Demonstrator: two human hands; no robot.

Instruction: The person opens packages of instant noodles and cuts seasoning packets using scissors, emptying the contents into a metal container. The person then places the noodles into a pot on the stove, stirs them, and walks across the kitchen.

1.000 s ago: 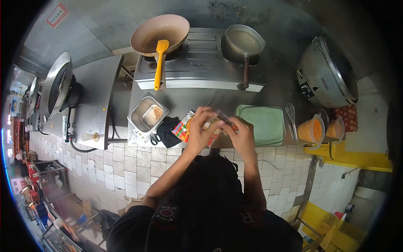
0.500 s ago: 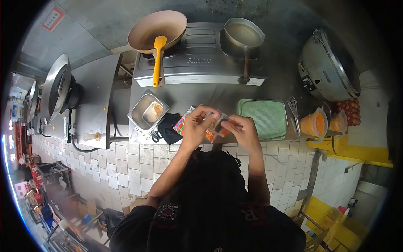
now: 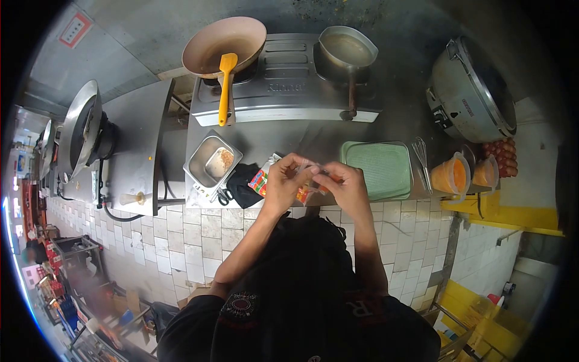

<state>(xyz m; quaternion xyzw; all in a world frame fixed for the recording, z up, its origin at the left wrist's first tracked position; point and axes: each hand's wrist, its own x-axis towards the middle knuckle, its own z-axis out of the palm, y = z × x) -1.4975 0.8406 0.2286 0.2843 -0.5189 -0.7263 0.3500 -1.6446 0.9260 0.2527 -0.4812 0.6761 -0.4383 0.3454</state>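
My left hand point(image 3: 284, 186) and my right hand point(image 3: 348, 188) meet above the front edge of the steel counter. Both pinch a small clear sachet point(image 3: 315, 171) with dark contents, thumbs close together on it. Fingers cover much of the sachet, so I cannot see whether it is torn. Below and beside my left hand lies a colourful red and green food packet point(image 3: 258, 181), partly hidden by that hand. Scissors point(image 3: 225, 195) and a black cloth-like item point(image 3: 244, 184) rest to its left. To the right of my right hand sits a green tray point(image 3: 377, 172).
A gas stove point(image 3: 286, 102) at the back carries a frying pan point(image 3: 196, 45) with a yellow spatula point(image 3: 224, 90) and a saucepan point(image 3: 348, 48). A steel container point(image 3: 202, 157) stands left; a whisk point(image 3: 422, 160), orange-filled jug point(image 3: 451, 176) and large cooker point(image 3: 464, 96) stand right.
My thumbs and fingertips have come closer together over the sachet, covering more of it. The camera view has shifted slightly; the things on the counter stay in place.
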